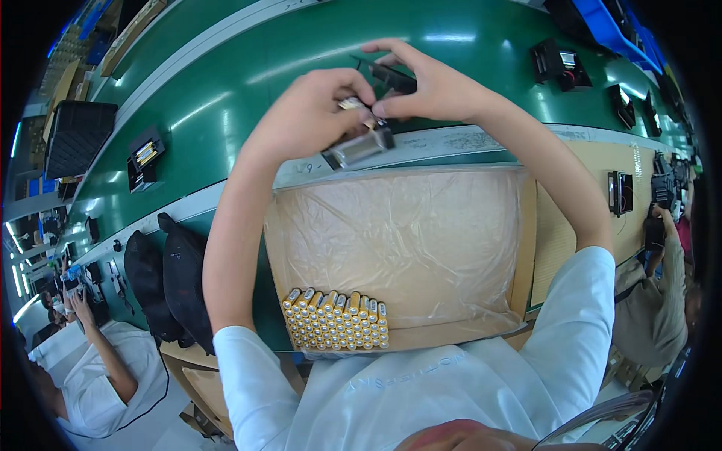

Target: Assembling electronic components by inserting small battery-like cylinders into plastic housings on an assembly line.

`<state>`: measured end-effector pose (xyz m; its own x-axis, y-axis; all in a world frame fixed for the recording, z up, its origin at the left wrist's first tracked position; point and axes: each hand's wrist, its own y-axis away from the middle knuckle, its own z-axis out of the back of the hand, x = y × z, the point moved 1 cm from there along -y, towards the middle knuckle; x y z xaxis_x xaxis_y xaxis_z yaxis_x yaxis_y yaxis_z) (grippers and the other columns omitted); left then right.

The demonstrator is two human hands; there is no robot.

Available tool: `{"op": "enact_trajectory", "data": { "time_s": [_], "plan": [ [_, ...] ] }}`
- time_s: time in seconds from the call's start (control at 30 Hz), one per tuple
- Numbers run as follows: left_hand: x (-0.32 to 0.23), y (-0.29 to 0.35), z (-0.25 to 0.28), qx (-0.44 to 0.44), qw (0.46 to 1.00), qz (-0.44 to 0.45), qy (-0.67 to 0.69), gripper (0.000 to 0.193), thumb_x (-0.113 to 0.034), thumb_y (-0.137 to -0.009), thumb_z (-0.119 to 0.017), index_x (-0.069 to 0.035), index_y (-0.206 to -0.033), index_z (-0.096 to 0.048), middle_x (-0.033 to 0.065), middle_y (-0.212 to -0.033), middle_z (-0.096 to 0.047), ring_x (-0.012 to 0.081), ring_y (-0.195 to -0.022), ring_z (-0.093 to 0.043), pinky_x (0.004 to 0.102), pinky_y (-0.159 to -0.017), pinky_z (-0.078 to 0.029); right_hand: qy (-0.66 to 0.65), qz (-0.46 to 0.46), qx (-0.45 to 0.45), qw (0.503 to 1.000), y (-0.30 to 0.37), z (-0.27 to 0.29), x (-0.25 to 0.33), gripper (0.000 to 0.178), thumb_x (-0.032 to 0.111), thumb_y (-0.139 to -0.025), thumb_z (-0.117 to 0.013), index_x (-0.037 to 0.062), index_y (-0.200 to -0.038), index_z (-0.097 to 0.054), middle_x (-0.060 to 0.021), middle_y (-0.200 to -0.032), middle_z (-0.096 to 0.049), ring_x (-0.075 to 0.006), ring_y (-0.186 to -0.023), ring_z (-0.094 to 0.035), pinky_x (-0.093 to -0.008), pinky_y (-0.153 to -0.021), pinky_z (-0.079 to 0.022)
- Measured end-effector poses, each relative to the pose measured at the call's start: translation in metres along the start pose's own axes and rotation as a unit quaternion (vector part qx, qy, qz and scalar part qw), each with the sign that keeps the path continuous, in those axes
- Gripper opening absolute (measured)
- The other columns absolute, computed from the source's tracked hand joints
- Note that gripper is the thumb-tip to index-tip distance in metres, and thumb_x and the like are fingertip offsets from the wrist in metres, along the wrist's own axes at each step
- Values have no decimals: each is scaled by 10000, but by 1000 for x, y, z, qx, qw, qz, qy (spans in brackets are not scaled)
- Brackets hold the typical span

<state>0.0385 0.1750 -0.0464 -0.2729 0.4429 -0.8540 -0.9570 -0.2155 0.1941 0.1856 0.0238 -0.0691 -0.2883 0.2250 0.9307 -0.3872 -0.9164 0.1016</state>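
Above the green bench, both my hands are closed round a black device with an open battery compartment (361, 150), held tilted and partly blurred. My left hand (312, 113) bends its thumb and fingertips onto the compartment side, where a pale gold battery shows partly under the fingers. My right hand (436, 86) grips the black flap end between thumb and fingers. Much of the device is hidden by my fingers. Nearer to me, a plastic-lined cardboard tray (526, 248) holds a block of gold-coloured batteries (335, 319) standing in rows at its near left corner.
A similar black device with batteries (143, 158) lies open at left on the green bench (301, 30). Several more (560, 64) lie at right, one on cardboard (620, 193). Black bags (184, 278) sit left of the tray. Other people work at both sides (98, 376).
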Motion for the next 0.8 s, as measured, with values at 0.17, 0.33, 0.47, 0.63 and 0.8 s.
{"op": "enact_trajectory", "data": {
  "time_s": [0.17, 0.33, 0.47, 0.63, 0.8],
  "plan": [
    [-6, -8, -20, 57, 997, -45, -30, 94, 34, -847, -657, -3, -931, -637, 62, -801, -677, 114, -633, -590, 222, -593, -459, 83, 114, 40, 989, 11, 16, -23, 671, 138, -793, -757, 102, -1404, -483, -143, -1208, -620, -281, -963, -643, -367, -889, -529],
    [-18, 8, -28, 32, 994, -10, -108, 123, 11, -810, -686, -10, -927, -655, 74, -824, -663, 150, -671, -580, 259, -631, -465, 114, 186, 13, 976, 16, 20, -43, 651, 94, -770, -739, 96, -1380, -512, -107, -1256, -610, -257, -1040, -623, -357, -935, -504],
    [-13, 15, -24, -4, 959, -120, -255, 148, -18, -776, -708, -22, -921, -677, 78, -845, -639, 187, -727, -560, 293, -691, -467, 116, 158, 2, 981, 15, 16, -50, 662, 30, -734, -714, 66, -1366, -521, -92, -1325, -584, -237, -1133, -586, -347, -1012, -461],
    [-6, 16, -27, -68, 915, -212, -337, 173, -62, -750, -725, -39, -919, -700, 71, -850, -601, 229, -775, -512, 324, -755, -455, 102, 196, 11, 975, 15, 11, -53, 640, 30, -725, -705, 65, -1343, -544, -94, -1302, -595, -255, -1118, -593, -354, -999, -468],
    [-15, 18, -26, -40, 898, -215, -382, 150, -79, -763, -723, -37, -906, -706, 70, -880, -588, 236, -799, -497, 323, -780, -442, 77, 238, 25, 968, 16, 12, -56, 649, 41, -708, -707, 65, -1338, -549, -94, -1293, -598, -263, -1104, -596, -358, -991, -471]
  ]
}}
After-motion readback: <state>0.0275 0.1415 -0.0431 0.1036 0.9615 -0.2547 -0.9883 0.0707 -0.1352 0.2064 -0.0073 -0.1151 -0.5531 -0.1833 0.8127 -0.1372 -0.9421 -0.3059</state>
